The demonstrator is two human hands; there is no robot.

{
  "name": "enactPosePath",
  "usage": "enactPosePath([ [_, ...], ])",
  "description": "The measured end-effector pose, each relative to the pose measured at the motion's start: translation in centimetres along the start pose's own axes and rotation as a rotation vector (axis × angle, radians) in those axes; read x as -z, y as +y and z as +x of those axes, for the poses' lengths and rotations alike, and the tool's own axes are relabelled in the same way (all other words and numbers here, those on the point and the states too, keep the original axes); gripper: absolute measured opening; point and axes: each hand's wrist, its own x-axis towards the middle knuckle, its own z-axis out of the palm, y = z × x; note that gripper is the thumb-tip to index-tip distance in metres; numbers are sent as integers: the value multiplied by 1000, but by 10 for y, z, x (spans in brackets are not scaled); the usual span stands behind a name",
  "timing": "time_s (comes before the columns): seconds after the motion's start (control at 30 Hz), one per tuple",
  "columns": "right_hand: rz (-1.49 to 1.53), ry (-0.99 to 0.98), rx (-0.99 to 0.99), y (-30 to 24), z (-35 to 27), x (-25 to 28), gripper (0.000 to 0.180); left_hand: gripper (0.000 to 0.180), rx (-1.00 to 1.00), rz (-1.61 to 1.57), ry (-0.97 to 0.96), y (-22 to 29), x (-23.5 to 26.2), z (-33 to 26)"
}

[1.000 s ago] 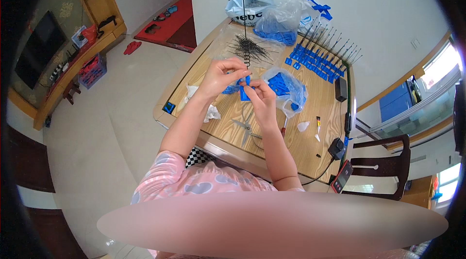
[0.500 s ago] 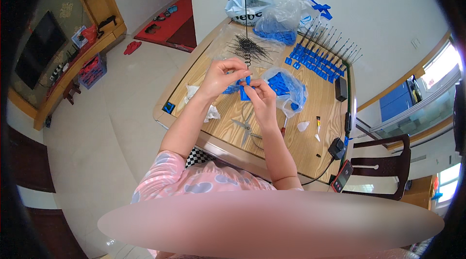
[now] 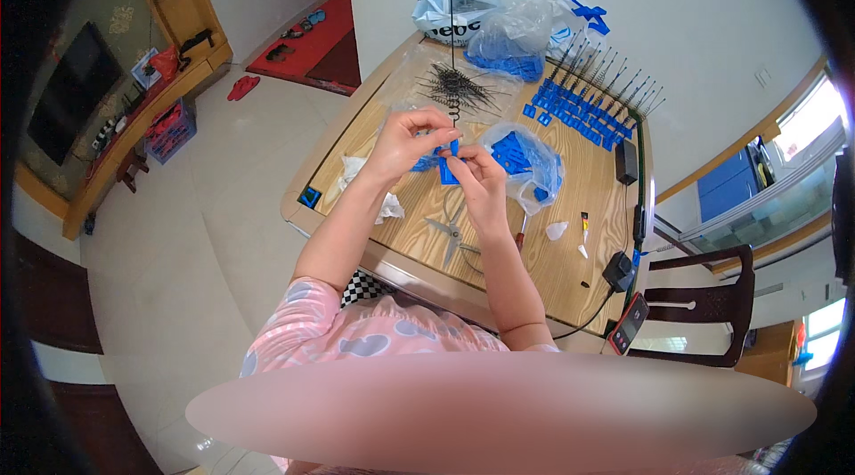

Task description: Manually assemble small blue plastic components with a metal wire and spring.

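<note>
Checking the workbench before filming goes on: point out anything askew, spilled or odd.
Nothing is spilled or broken. Both hands, left hand and right hand, pinch a small blue part. Crumpled white paper lies by the table edge, and scissors lie open below the hands.

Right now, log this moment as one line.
left hand: pinching thin rod | right hand: holding small blue part | scissors: flat on table

A wooden table (image 3: 583, 235) carries scissors (image 3: 451, 236), blue parts (image 3: 579, 114) and plastic bags (image 3: 512, 30).
</note>
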Motion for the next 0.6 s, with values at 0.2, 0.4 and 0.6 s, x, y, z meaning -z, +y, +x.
enactPosePath([
  [0.2, -36, 3, -20, 1, -1, 1, 5, 2, -1, 10, 6, -4, 2, -1],
  [0.4, -33, 1, -10, 2, -1, 0, 5, 2, 5, 14, 15, -3, 1, -2],
  [0.6, -6, 0, -10, 2, -1, -1, 5, 3, 2, 6, 13, 0, 0, -3],
])
